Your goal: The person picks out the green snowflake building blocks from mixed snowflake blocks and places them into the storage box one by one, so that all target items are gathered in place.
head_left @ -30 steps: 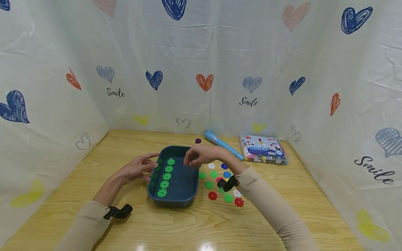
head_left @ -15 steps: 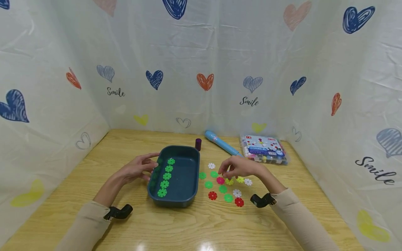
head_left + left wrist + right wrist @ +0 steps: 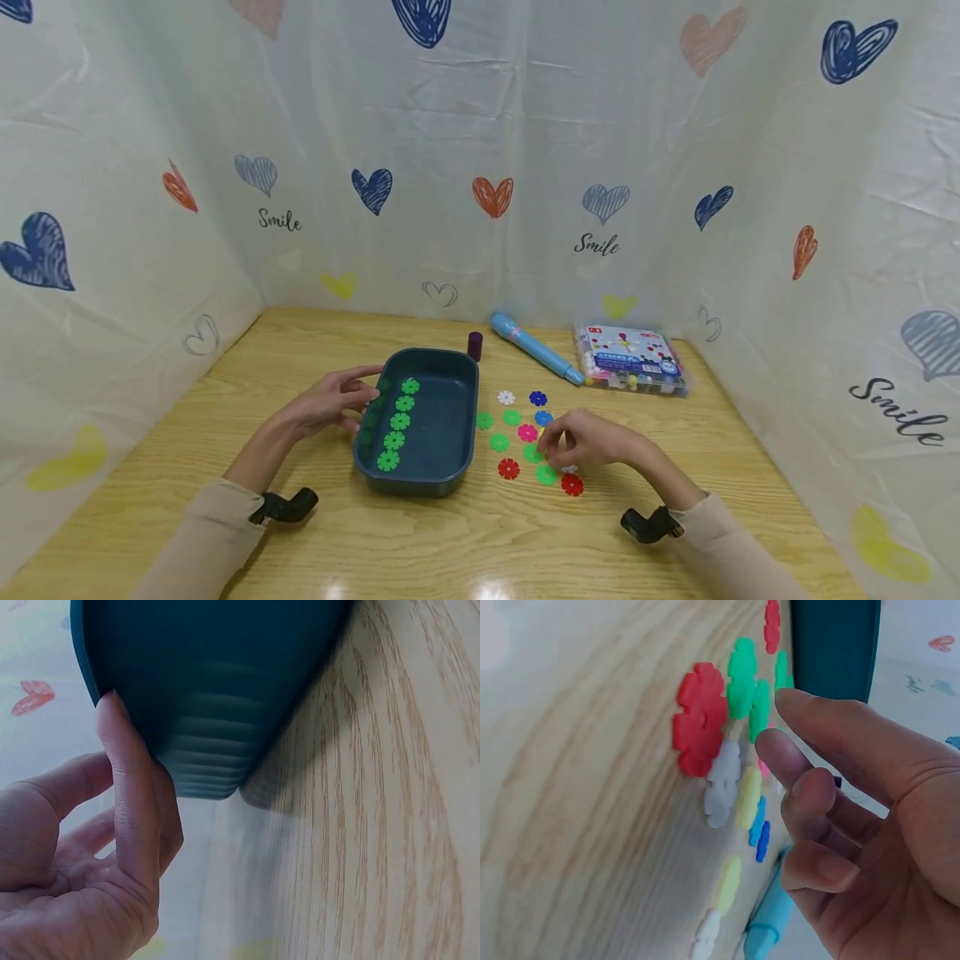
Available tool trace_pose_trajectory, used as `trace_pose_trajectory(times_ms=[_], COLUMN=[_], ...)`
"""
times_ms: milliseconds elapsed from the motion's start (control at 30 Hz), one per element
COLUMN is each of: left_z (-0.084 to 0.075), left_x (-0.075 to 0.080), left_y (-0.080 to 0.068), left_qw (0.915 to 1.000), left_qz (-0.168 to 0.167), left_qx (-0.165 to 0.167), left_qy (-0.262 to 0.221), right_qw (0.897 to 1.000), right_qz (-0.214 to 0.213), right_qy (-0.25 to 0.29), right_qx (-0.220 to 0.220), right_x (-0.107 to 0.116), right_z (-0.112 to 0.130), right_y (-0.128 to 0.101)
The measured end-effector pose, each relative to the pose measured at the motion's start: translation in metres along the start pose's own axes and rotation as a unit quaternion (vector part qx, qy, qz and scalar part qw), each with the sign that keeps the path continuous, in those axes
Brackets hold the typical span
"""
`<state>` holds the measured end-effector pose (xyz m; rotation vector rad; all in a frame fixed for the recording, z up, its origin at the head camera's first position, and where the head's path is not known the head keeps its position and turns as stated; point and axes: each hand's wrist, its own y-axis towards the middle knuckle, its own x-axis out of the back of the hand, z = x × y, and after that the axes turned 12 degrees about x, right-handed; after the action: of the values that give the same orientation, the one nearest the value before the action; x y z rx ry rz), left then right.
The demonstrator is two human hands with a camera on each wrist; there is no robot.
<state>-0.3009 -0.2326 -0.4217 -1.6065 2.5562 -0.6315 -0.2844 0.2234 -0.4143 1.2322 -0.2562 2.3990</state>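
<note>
A dark teal plastic tray (image 3: pixel 442 482) holds a column of several green snowflake discs (image 3: pixel 399 421) along its left side. My left hand (image 3: pixel 330 404) touches the tray's left wall and rim; the left wrist view has one fingertip right at the rim edge. My right hand (image 3: pixel 588 439) hovers low over loose snowflake discs right of the tray. Its thumb and index tips stand slightly apart close by a green disc (image 3: pixel 532 452), with nothing visible between them. Near that hand lie a red disc (image 3: pixel 700 720), a white disc (image 3: pixel 721 785) and a yellow disc (image 3: pixel 748 798).
Behind the loose discs lies a light blue microphone-shaped tube (image 3: pixel 536 348). A clear case (image 3: pixel 632 358) of colourful pieces stands at the back right. A small purple cylinder (image 3: pixel 475 346) stands by the tray's far corner. Heart-printed curtains enclose the wooden table (image 3: pixel 435 546).
My right hand has moved from above the tray to the right, then nearer the front over the loose discs. My left hand has stayed at the tray's left side.
</note>
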Motion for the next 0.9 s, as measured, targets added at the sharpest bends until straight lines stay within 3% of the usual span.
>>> trace_pose_trajectory(times_ms=[500, 900], left_z=[0.002, 0.001], left_x=[0.000, -0.001], left_y=[0.002, 0.000], left_qw=[1.0000, 1.0000], left_qz=[0.000, 0.004], left_qx=[-0.002, 0.002], left_qy=[0.000, -0.004], right_qw=[1.000, 0.997], right_qz=[-0.016, -0.015], right_qy=[0.002, -0.007], right_qx=[-0.024, -0.069], right_x=[-0.014, -0.014], right_z=[-0.003, 0.000], right_y=[-0.005, -0.004])
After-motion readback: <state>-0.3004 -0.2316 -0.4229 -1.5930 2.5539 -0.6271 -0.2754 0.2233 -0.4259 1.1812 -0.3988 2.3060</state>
